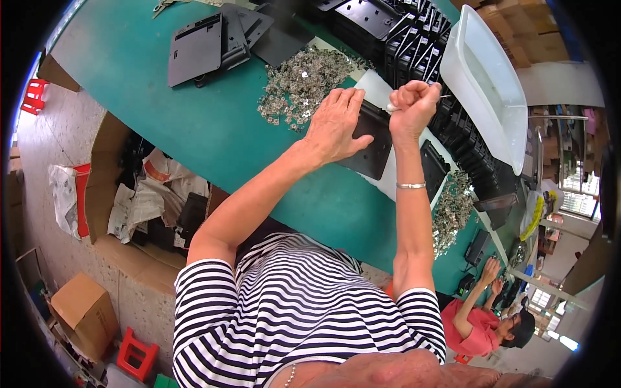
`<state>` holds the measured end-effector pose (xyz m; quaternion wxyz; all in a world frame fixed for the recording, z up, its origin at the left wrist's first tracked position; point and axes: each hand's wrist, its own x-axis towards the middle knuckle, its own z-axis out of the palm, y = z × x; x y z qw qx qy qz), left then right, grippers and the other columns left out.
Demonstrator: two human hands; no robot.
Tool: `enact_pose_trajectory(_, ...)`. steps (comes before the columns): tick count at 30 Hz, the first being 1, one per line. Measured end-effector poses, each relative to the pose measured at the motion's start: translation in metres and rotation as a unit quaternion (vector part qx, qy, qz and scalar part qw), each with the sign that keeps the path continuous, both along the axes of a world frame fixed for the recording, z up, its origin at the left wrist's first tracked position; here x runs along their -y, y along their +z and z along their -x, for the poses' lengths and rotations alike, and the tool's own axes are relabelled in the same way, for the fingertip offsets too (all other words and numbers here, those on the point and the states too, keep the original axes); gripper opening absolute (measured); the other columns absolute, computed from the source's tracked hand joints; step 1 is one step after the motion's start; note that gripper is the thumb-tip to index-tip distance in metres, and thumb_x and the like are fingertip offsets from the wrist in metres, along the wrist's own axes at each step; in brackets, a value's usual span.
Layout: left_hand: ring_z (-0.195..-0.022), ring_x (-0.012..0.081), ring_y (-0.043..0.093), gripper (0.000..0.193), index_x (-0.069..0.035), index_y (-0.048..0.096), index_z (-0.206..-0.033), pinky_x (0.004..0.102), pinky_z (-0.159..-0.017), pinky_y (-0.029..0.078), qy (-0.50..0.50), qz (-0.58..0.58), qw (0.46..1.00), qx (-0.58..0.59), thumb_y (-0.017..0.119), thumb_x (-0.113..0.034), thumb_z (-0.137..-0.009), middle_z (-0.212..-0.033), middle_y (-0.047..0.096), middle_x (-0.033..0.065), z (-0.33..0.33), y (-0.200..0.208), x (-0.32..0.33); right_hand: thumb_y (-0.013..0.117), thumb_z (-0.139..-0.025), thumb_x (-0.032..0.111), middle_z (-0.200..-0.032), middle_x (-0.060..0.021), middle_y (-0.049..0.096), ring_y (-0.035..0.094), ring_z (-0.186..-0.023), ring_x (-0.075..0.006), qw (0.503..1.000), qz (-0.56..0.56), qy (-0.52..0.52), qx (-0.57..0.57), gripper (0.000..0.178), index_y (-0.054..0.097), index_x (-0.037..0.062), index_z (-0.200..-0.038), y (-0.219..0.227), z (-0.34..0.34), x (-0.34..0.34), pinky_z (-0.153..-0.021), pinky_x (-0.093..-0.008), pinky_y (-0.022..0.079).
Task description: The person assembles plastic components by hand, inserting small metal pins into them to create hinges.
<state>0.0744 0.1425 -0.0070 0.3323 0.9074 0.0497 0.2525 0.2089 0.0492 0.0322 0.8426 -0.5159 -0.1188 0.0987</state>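
My left hand point(337, 126) lies with its fingers stretched out and thumb apart on a black plastic panel point(374, 145), partly hiding it. The panel rests on a white sheet point(388, 181) on the green table. Above the panel's right part, my right hand point(414, 111) is closed in a fist. A small pale tip and a thin shiny end show at its sides, but what it holds I cannot make out. Beyond my left hand is a heap of small metal clips point(304, 81). A second black part point(433, 165) lies right of my right wrist.
Stacked black parts point(420, 48) and a white plastic bin point(517, 123) stand at the far right. More metal clips point(453, 207) lie near the right edge. Black panels point(197, 52) sit far left. Below the table is an open cardboard box point(107, 174). A co-worker point(479, 323) works at right.
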Motion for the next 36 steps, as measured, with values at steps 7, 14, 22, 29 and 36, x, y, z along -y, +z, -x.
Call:
enact_pose_trajectory(7, -0.116, 0.0375, 0.048, 0.099, 0.008, 0.028, -0.139, 0.0425, -0.1, 0.043, -0.003, 0.046, 0.999, -0.011, 0.085, -0.02, -0.063, -0.124, 0.052, 0.0225, -0.004, -0.003, -0.004, 0.034, -0.104, 0.045, -0.051, 0.0024, 0.037, 0.034, -0.045, -0.0079, 0.988, 0.053, 0.124, 0.076, 0.061, 0.058, -0.0007, -0.072, -0.002, 0.016, -0.022, -0.045, -0.0242, 0.032)
enact_pose_trajectory(14, -0.108, 0.0347, 0.052, 0.114, 0.009, 0.019, -0.142, 0.0403, -0.093, 0.048, 0.007, 0.085, 0.996, -0.027, 0.089, -0.023, -0.059, -0.113, 0.054, 0.021, -0.005, -0.001, -0.004, 0.031, -0.104, 0.05, -0.054, 0.0031, 0.039, 0.034, -0.049, -0.0057, 0.953, 0.19, 0.146, 0.185, 0.064, 0.059, -0.0006, -0.076, -0.003, 0.022, -0.039, -0.047, -0.022, 0.029)
enact_pose_trajectory(22, -0.107, 0.0342, 0.052, 0.112, 0.009, 0.022, -0.139, 0.0408, -0.091, 0.049, 0.018, 0.072, 0.997, -0.018, 0.09, -0.024, -0.056, -0.111, 0.053, 0.0205, -0.007, -0.01, -0.003, 0.033, -0.104, 0.047, -0.052, 0.0044, 0.039, 0.034, -0.047, -0.0038, 0.922, 0.262, 0.142, 0.249, 0.062, 0.06, -0.0004, -0.075, -0.008, 0.023, -0.045, -0.045, -0.0215, 0.027)
enact_pose_trajectory(29, -0.107, 0.0339, 0.052, 0.111, 0.012, 0.023, -0.14, 0.0401, -0.093, 0.047, 0.017, 0.084, 0.996, -0.017, 0.089, -0.024, -0.058, -0.109, 0.054, 0.02, -0.004, -0.003, -0.004, 0.032, -0.105, 0.045, -0.048, 0.0033, 0.041, 0.035, -0.044, -0.004, 0.956, 0.198, 0.139, 0.169, 0.064, 0.058, -0.0003, -0.068, -0.007, 0.017, -0.036, -0.043, -0.0213, 0.029)
enact_pose_trajectory(36, -0.107, 0.0341, 0.052, 0.12, 0.012, 0.015, -0.144, 0.0403, -0.094, 0.047, 0.02, 0.104, 0.994, -0.036, 0.09, -0.025, -0.058, -0.115, 0.052, 0.0217, -0.005, -0.006, -0.004, 0.032, -0.105, 0.045, -0.048, 0.0025, 0.043, 0.036, -0.044, -0.0043, 0.935, 0.21, 0.206, 0.199, 0.064, 0.06, -0.0007, -0.069, 0.0, 0.017, -0.045, -0.043, -0.0214, 0.029)
